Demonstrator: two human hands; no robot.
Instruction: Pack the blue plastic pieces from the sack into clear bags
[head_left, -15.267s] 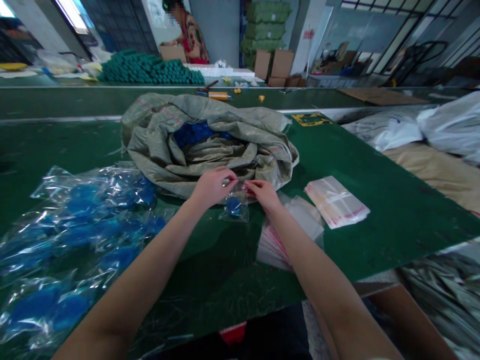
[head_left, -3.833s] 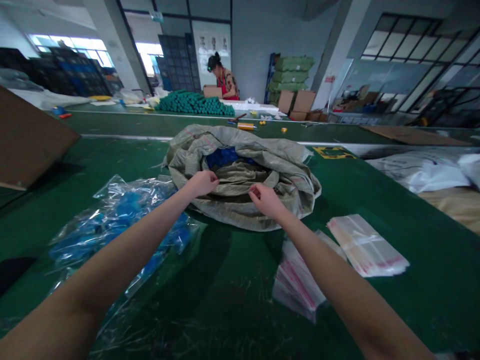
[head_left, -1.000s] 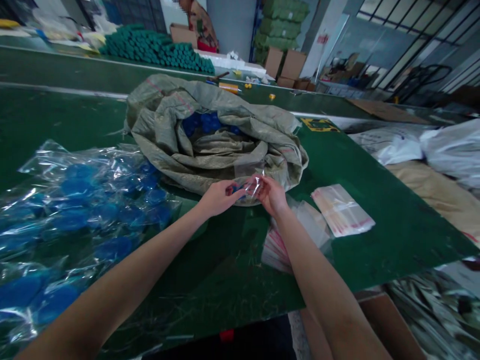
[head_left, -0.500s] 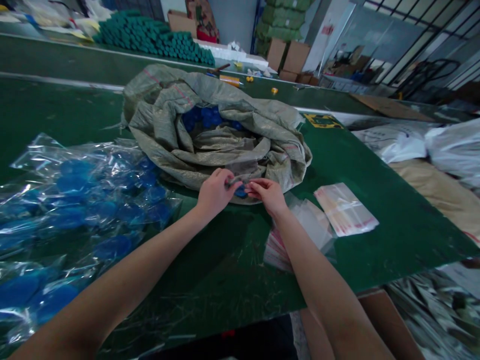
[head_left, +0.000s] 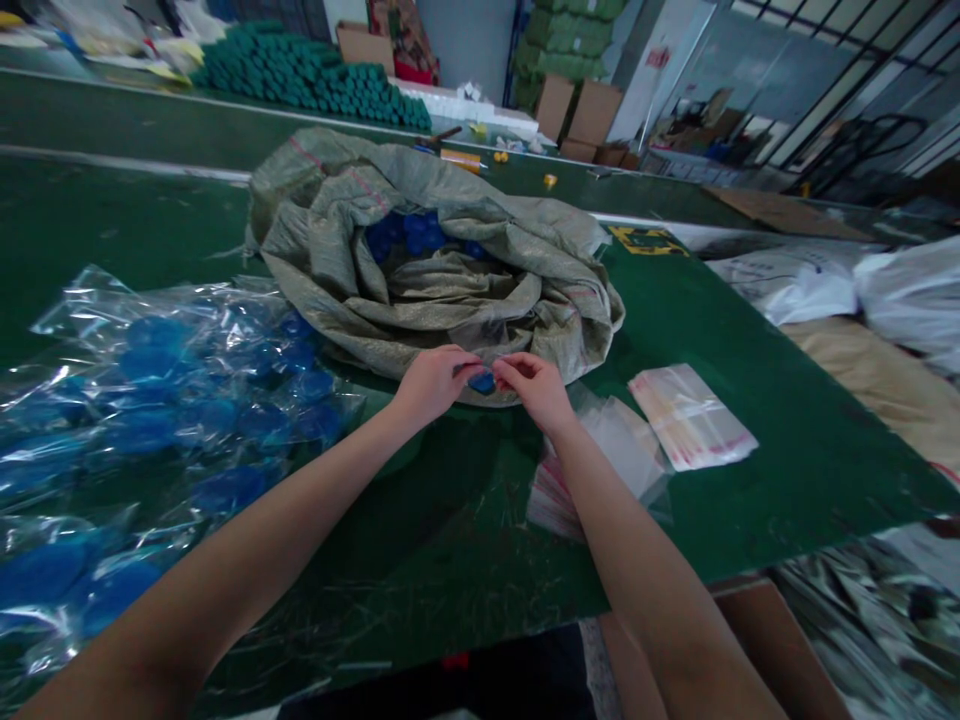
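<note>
Near frame ctr., L hand (head_left: pixel 433 387) & R hand (head_left: pixel 538 390) pinch clear bag (head_left: pixel 481 336) w/ blue pc. (head_left: pixel 481 382) between them, just before the grey-green sack (head_left: pixel 450 283); bagged blue pcs. (head_left: pixel 206 414) at left.

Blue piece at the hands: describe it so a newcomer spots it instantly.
On the green table, find the big grey-green sack. At its near side, the small blue piece shows between the left hand and the right hand. Unlike the blue pieces inside the sack and the bagged blue pieces at picture left, it alone sits between the hands.
</note>
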